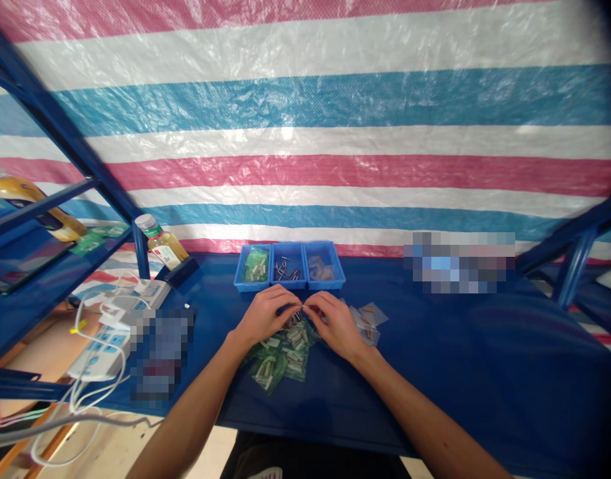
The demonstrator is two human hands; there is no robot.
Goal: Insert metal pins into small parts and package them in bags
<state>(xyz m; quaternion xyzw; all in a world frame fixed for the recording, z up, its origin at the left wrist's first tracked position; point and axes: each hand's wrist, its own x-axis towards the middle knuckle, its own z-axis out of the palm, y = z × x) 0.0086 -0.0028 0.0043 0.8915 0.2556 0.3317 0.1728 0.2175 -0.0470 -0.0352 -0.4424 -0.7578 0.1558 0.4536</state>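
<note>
My left hand (271,311) and my right hand (334,322) meet fingertip to fingertip in front of the bins. Both are closed in a pinch on a small, thin metal piece (304,307), whose exact kind is too small to make out. Below them lie green plastic bags (280,359) with metal parts inside. Some loose metal pieces (296,318) show between the hands, partly hidden by my fingers. Clear bags (369,320) with small parts lie beside my right hand. Just beyond stand three joined blue bins, holding green bags (256,265), loose metal pins (286,271) and clear bags (321,269).
Left on the blue table (435,372) are a drink bottle (163,243), a white power strip (103,339) with cables and a blurred-out item (161,356). Another blurred-out item (459,263) lies back right. Blue metal posts (577,266) and a striped sheet (325,100) enclose the place.
</note>
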